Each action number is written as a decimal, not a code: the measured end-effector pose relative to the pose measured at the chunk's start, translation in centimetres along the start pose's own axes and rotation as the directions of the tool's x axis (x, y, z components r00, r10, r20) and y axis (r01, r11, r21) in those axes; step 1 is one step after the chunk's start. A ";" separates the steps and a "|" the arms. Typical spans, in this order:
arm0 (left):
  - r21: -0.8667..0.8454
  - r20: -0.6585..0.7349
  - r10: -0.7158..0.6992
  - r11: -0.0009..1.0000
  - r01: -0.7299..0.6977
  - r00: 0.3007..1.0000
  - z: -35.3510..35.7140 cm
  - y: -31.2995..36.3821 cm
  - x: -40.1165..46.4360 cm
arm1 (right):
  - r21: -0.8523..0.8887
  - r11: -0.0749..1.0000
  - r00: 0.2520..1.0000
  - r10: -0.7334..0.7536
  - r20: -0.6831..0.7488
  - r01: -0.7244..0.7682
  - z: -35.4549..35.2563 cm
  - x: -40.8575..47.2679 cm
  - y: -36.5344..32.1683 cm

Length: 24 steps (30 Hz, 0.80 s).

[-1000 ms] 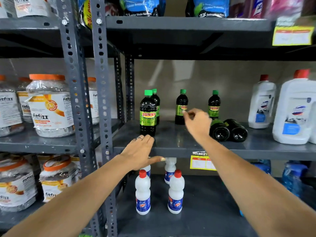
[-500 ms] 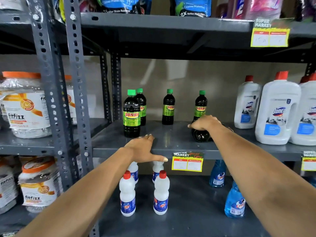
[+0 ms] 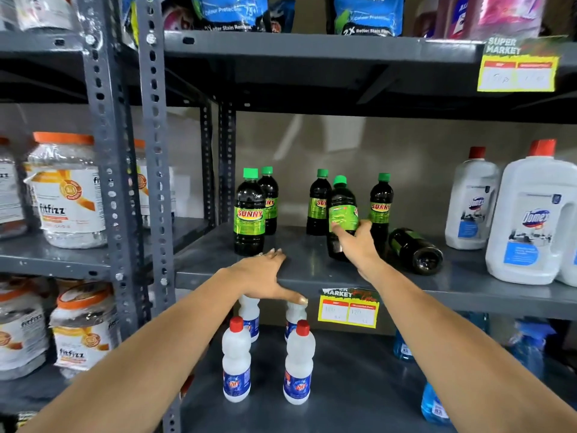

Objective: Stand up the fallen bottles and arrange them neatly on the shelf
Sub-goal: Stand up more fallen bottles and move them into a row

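Change since half a second ago: my right hand [image 3: 359, 242] has one fallen bottle [image 3: 342, 214] gripped and nearly upright, just right of the front standing bottle [image 3: 249, 214]; second fallen bottle [image 3: 415, 250] still down further right, left hand [image 3: 265, 276] flat and empty on the shelf [image 3: 312, 273].

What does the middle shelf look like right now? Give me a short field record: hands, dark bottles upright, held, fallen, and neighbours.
left hand: left hand flat on the front edge of the middle shelf, holding nothing
right hand: right hand gripping the held bottle, nearly upright, slightly tilted
upright dark bottles: four, green caps, front-left one
fallen: one fallen bottle on its side, right of the right hand
neighbours: white jugs at the shelf's right end
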<state>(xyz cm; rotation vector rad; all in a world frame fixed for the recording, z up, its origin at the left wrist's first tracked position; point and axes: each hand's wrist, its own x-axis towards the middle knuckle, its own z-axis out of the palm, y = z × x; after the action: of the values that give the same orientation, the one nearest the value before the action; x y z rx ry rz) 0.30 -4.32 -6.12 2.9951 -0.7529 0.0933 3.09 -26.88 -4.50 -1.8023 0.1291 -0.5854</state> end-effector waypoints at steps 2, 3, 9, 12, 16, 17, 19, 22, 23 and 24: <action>0.005 -0.005 0.000 1.000 0.000 1.000 -0.1 0.0 0.0 | 0.165 0.986 0.997 0.023 0.070 -0.034 0.7 0.1 -0.2; 0.005 -0.007 -0.002 1.000 0.002 1.000 -0.1 0.1 -0.1 | 0.208 0.977 0.994 0.032 0.101 -0.052 0.8 0.1 -0.4; 0.008 -0.017 -0.017 1.000 0.017 1.000 0.0 0.0 0.0 | 0.149 0.987 0.975 0.027 0.220 -0.061 1.4 0.9 0.4; -0.001 -0.019 -0.018 1.000 0.018 1.000 0.0 0.1 0.0 | 0.131 0.991 0.981 0.013 0.195 -0.039 1.4 0.8 0.4; -0.017 -0.018 -0.015 1.000 0.015 1.000 0.1 0.1 0.0 | 0.171 0.983 0.978 0.037 0.206 -0.073 1.2 1.1 0.3; -0.014 -0.019 -0.015 1.000 0.015 1.000 0.1 0.1 0.0 | 0.171 0.983 0.978 0.035 0.207 -0.071 1.1 1.1 0.3; -0.007 -0.023 -0.014 1.000 0.014 1.000 0.1 0.0 0.0 | 0.147 0.989 0.982 0.002 0.189 -0.030 1.0 0.9 0.4; -0.006 -0.021 -0.018 1.000 0.017 1.000 0.2 0.0 0.0 | 0.110 0.994 0.985 -0.031 0.172 0.012 0.9 0.6 0.4; -0.010 -0.020 -0.020 1.000 0.019 1.000 0.2 0.0 0.0 | 0.115 0.993 0.983 -0.029 0.180 0.008 1.0 0.7 0.4; -0.015 -0.019 -0.021 1.000 0.021 1.000 0.2 0.0 0.0 | 0.120 0.993 0.982 -0.026 0.189 0.004 1.0 0.8 0.4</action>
<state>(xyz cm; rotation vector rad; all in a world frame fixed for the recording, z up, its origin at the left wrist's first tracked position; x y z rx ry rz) 0.31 -4.36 -6.31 2.9827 -0.7164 0.1149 4.29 -26.44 -4.77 -1.7336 -0.0491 -0.4195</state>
